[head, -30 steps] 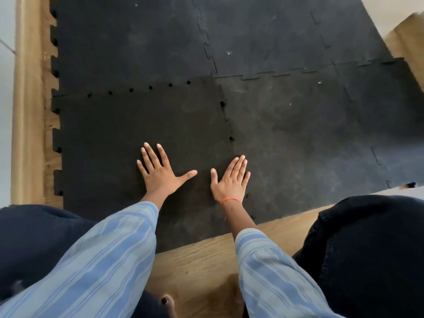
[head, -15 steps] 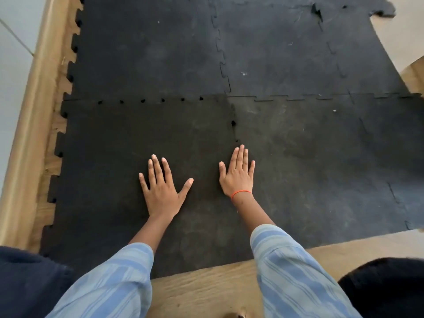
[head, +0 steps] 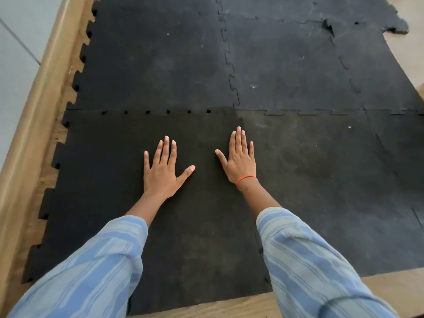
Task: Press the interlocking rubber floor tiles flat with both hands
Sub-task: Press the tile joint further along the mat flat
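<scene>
Both hands have slid forward, toward twelve o'clock. Left hand [head: 163, 172] and right hand [head: 241, 159] lie open-palmed, gripping nothing, on the near-left rubber tile [head: 110, 180]; dense, floppy, grippy—press along seams.

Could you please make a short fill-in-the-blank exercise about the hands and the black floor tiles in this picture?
1. Both hands lie palm-____ on the darker near tile.
2. The orange band is on the ____ wrist.
3. The left hand has its fingers ____ apart, gripping nothing.
4. The right hand rests near the seam with the ____ tile beside it.

Missing words: down; right; spread; greyer
</scene>
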The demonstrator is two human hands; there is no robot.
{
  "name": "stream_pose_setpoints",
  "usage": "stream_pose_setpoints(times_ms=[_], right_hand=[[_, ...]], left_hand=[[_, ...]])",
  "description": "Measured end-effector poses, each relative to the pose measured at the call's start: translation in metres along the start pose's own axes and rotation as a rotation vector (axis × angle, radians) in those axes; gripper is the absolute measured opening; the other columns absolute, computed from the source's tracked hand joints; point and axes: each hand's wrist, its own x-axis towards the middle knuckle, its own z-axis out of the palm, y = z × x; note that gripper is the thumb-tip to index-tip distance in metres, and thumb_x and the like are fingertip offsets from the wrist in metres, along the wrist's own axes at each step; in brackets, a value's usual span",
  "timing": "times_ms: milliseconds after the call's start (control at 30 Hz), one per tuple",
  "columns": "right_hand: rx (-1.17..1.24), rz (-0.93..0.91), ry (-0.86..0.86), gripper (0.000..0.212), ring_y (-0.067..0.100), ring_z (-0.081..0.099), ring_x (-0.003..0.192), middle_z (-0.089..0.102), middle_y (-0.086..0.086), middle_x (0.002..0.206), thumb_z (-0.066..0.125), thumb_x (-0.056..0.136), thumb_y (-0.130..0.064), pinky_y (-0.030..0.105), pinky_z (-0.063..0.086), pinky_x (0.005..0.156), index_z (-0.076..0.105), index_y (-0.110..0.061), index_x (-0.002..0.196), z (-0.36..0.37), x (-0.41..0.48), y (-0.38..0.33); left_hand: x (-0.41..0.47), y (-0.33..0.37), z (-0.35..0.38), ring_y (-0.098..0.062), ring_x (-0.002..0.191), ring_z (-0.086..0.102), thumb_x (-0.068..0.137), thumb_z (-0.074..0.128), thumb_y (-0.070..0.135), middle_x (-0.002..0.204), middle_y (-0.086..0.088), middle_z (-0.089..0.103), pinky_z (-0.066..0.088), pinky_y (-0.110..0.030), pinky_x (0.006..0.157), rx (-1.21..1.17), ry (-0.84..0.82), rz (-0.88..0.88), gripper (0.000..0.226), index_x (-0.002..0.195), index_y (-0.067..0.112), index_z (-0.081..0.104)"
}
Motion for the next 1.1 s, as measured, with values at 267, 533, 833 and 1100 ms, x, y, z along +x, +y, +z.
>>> stream_pose_setpoints(times_ms=[267, 533, 833, 1100], right_hand=[[0.028, 0.012, -0.030, 0.083, 0.016, -0.012, 0.148, -0.011, 0.002, 0.161, 0.016, 0.092, -0.065, 0.038, -0.004, 0.122, -0.008, -0.012, 0.151, -0.005, 0.015, 0.001], [0.110, 0.039, -0.260, 0.094, 0.019, -0.014, 0.148, -0.017, 0.006, 0.160, 0.029, 0.089, -0.068, 0.041, -0.002, 0.121, -0.008, -0.007, 0.150, -0.038, 0.043, -0.005], [0.041, 0.036, -0.387, 0.101, 0.021, -0.022, 0.146, -0.026, 0.007, 0.157, 0.030, 0.086, -0.072, 0.043, -0.006, 0.120, -0.017, -0.008, 0.148, -0.042, 0.059, -0.008], [-0.043, -0.179, -0.238, 0.072, 0.018, -0.019, 0.147, -0.021, 0.000, 0.159, 0.017, 0.097, -0.055, 0.046, -0.008, 0.119, -0.012, -0.015, 0.150, -0.031, 0.071, -0.012]], left_hand=[[0.002, 0.001, 0.003, -0.014, 0.148, -0.009, 0.085, 0.009, 0.074, 0.161, 0.001, -0.013, -0.002, -0.049, 0.118, 0.003, 0.021, -0.011, 0.089, 0.153, 0.020, -0.007], [0.005, 0.001, -0.009, -0.016, 0.147, -0.014, 0.083, 0.006, 0.075, 0.160, 0.000, -0.020, -0.003, -0.051, 0.119, -0.003, -0.087, 0.007, 0.092, 0.152, 0.018, -0.013], [0.050, -0.016, -0.034, -0.015, 0.147, -0.014, 0.091, 0.017, 0.070, 0.159, 0.003, -0.023, 0.000, -0.052, 0.119, 0.004, -0.219, 0.033, 0.086, 0.153, 0.018, -0.012], [0.087, -0.010, -0.047, -0.022, 0.145, -0.022, 0.088, 0.019, 0.073, 0.155, 0.009, -0.032, 0.000, -0.068, 0.110, 0.011, -0.336, 0.033, 0.088, 0.150, 0.024, -0.020]])
